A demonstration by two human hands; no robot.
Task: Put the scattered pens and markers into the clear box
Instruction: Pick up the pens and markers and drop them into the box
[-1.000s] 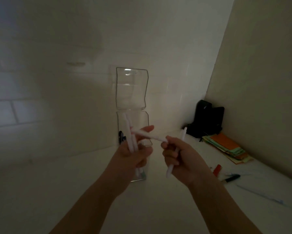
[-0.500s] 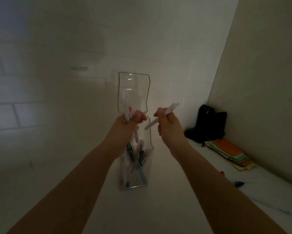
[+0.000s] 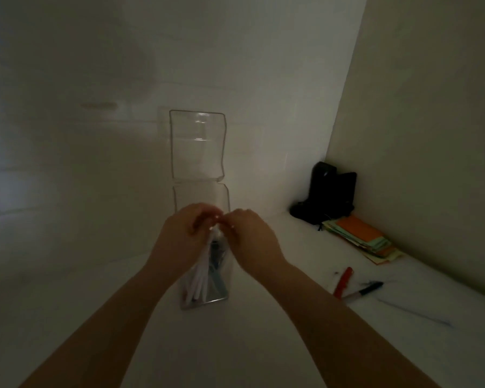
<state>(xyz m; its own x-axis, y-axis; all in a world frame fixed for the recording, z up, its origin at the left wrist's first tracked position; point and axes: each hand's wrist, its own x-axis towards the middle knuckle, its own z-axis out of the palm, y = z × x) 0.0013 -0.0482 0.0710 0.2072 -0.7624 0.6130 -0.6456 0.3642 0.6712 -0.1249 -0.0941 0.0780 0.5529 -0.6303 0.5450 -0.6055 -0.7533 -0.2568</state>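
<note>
The clear box point(image 3: 206, 301) stands upright on the white table, its hinged lid point(image 3: 197, 147) swung open above it against the wall. Inside it are several white pens point(image 3: 199, 278) and some dark ones. My left hand point(image 3: 179, 239) and my right hand point(image 3: 252, 242) meet over the box mouth, fingers pinched on the tops of the white pens, whose lower ends reach the box bottom. A red marker point(image 3: 343, 281), a black marker point(image 3: 364, 292) and a thin blue pen point(image 3: 415, 313) lie loose on the table to the right.
A stack of orange and green paper notes point(image 3: 361, 242) lies in the right corner, beside a black object point(image 3: 328, 197) against the wall. The wall stands just behind the box. The light is dim.
Both hands came down from lid height to the box mouth. The white pens that were held up in the air now stand inside the box.
</note>
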